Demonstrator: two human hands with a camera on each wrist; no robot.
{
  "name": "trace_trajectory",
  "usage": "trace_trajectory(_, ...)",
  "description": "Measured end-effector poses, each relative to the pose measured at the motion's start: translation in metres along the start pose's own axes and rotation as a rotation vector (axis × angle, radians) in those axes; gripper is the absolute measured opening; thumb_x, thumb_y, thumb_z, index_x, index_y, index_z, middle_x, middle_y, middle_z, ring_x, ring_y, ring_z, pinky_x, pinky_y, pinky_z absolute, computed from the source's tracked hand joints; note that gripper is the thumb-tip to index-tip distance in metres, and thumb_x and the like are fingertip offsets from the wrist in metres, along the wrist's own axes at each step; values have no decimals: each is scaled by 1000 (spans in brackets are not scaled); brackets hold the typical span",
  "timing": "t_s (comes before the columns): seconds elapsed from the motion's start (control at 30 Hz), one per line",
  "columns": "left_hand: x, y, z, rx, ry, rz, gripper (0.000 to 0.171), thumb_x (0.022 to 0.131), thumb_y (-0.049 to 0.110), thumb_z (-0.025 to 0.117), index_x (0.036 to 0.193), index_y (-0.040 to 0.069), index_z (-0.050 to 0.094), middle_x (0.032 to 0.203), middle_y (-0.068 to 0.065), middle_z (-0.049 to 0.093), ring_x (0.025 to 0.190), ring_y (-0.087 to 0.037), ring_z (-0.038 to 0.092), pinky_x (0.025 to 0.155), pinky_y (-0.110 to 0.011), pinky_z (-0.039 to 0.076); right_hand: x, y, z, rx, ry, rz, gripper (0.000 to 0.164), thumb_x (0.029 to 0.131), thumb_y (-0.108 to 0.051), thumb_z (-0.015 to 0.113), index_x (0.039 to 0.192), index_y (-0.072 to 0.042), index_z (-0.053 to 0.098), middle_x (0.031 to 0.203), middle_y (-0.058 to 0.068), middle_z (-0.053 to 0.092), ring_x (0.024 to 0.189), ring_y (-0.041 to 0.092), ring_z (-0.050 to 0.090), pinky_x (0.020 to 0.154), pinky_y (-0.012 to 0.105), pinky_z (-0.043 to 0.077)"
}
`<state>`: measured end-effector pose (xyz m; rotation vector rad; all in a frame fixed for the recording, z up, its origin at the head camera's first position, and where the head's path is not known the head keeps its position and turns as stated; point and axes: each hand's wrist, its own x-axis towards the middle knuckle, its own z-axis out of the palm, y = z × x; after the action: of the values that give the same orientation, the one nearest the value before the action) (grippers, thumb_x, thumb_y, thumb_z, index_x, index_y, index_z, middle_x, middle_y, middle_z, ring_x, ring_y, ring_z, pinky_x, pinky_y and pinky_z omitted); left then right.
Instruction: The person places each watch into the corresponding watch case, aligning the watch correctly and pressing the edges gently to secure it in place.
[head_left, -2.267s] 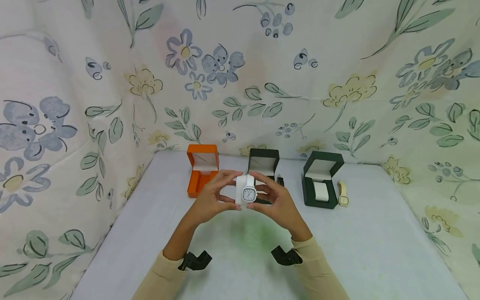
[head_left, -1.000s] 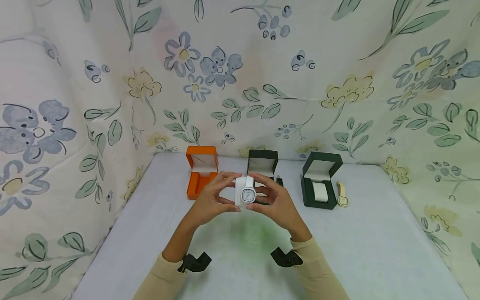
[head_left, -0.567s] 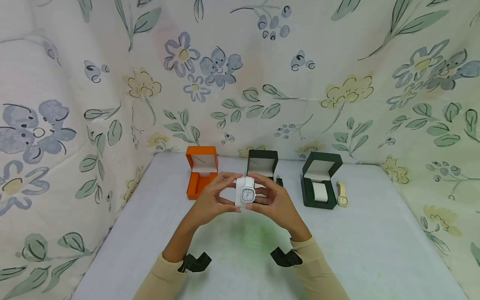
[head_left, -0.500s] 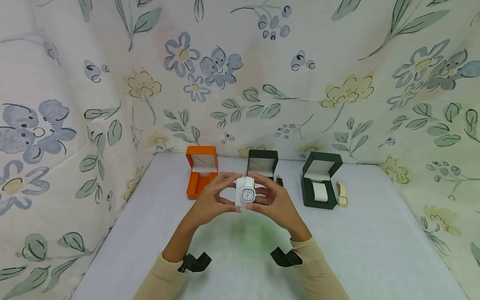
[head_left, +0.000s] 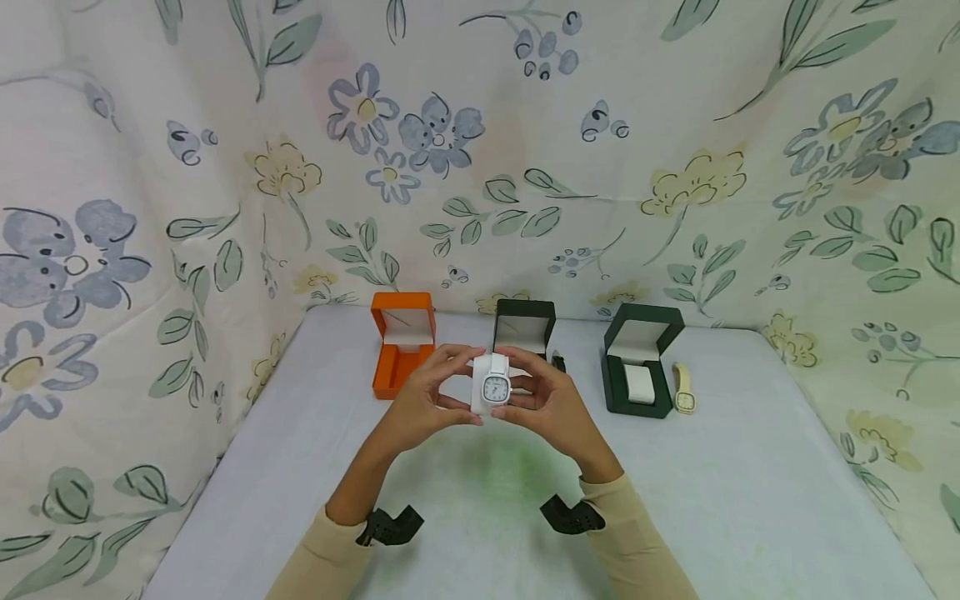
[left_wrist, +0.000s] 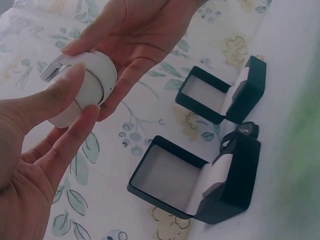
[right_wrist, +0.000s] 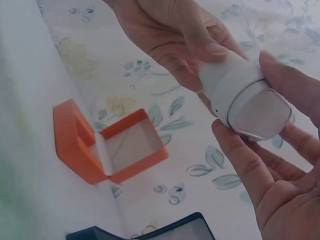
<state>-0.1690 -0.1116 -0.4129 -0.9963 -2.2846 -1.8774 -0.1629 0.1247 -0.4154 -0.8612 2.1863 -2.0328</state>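
Between both hands, above the table, a white wristwatch (head_left: 497,388) is wrapped on a white watch cushion (right_wrist: 218,75). My left hand (head_left: 416,406) pinches the cushion's left end between thumb and fingers. My right hand (head_left: 551,406) grips the watch side the same way, its thumb and index finger at the case's edges. The square dial faces my head camera; in the right wrist view it is washed out. In the left wrist view a clasp piece (left_wrist: 51,71) sticks out from the strap.
An orange box (head_left: 386,371), lid raised, stands behind my left hand. Partly hidden behind my right hand is an opened dark box (head_left: 525,307), with a black watch (head_left: 559,361) beside it. Farther right stand an opened green box (head_left: 618,398) with a white cushion and a gold watch (head_left: 684,392).
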Motion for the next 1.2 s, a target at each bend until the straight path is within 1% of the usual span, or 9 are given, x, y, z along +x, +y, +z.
trace_trajectory(0.23,0,-2,0,3,-1,11,86,75,-7,86,150,17,52,140,-3,49,120,-31,58,74,-36,63,0,-2,3,9,17,10,75,84,-1,82,150,-6,47,139,14,55,109,31,68,88,37,60)
trace_trajectory(0.4,0,-3,-3,-4,-12,2,84,77,-2,86,150,17,52,140,-4,49,120,-32,57,75,-36,63,0,-3,2,-27,6,26,76,86,-6,82,152,-16,47,144,12,53,113,32,67,88,38,60)
trace_trajectory(0.53,-1,-3,-8,-21,-8,-24,84,77,0,87,150,20,52,139,-4,50,121,-32,58,76,-37,63,-1,-2,-2,-131,-18,-18,83,84,-9,84,155,-23,43,151,5,48,125,29,61,92,41,59)
trace_trajectory(0.63,-1,-4,-10,-32,-9,-41,85,76,0,87,151,19,52,138,-3,50,122,-31,59,76,-38,63,-2,-3,-4,-187,-28,-83,87,82,-7,85,157,-21,41,153,2,47,130,27,57,97,48,56)
trace_trajectory(0.73,-1,-5,-11,-36,-19,-44,85,77,0,87,151,18,51,139,-3,50,122,-31,59,77,-38,63,-2,-3,-4,-189,-40,-120,85,82,-5,85,155,-16,43,151,2,48,130,26,56,98,51,54)
trace_trajectory(0.83,-1,-5,-10,-42,-25,-43,85,77,-1,86,151,18,51,139,-3,49,122,-32,59,76,-38,63,-1,-3,-4,-191,-44,-140,81,81,-3,85,152,-12,46,149,3,50,129,27,55,99,48,53)
trace_trajectory(0.97,-1,-5,-9,-40,-27,-42,86,77,-1,87,151,24,52,139,-4,50,122,-32,59,76,-38,63,-1,-3,-4,-213,-42,-151,80,80,0,85,150,-9,47,147,4,51,129,27,56,99,41,54)
trace_trajectory(1.07,-1,-5,-9,-41,-26,-37,86,76,-1,87,151,25,52,139,-5,49,121,-32,59,76,-38,63,-1,-4,-3,-229,-42,-157,81,80,1,85,150,-10,47,147,5,51,129,26,55,99,39,54)
trace_trajectory(1.2,-1,-5,-9,-37,-22,-33,87,75,-2,87,151,24,52,139,-5,50,121,-32,59,76,-38,63,-1,-3,-2,-241,-41,-169,81,80,1,85,150,-11,47,147,7,51,129,27,55,98,40,54)
